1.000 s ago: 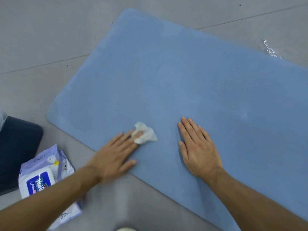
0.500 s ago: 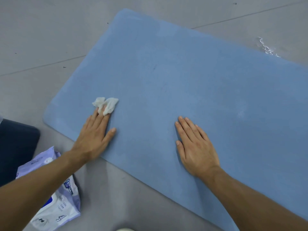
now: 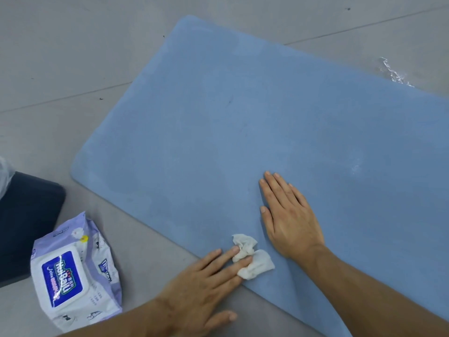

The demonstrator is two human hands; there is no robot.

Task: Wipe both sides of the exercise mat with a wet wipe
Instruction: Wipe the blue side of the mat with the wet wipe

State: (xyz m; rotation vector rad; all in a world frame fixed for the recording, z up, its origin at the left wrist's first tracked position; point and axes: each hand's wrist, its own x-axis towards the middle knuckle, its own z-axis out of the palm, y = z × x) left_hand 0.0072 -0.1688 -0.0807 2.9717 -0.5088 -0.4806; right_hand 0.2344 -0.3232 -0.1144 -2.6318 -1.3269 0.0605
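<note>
A blue exercise mat [image 3: 243, 122] lies flat on the grey floor, running off the right edge of the view. A crumpled white wet wipe [image 3: 252, 257] sits on the mat near its front edge. My left hand [image 3: 204, 288] presses on the wipe with straight fingertips, its palm over the mat's edge and the floor. My right hand [image 3: 289, 217] rests flat on the mat just right of the wipe, fingers straight and pointing away from me.
A purple and white pack of wet wipes [image 3: 73, 273] lies on the floor at the lower left. A dark cushion-like object [image 3: 26, 222] sits beside it at the left edge. A crinkled clear scrap [image 3: 393, 71] lies on the floor beyond the mat.
My left hand has slid the wipe from the mat's left part back and to the right, down to the front edge beside my right hand. My right hand has stayed in place.
</note>
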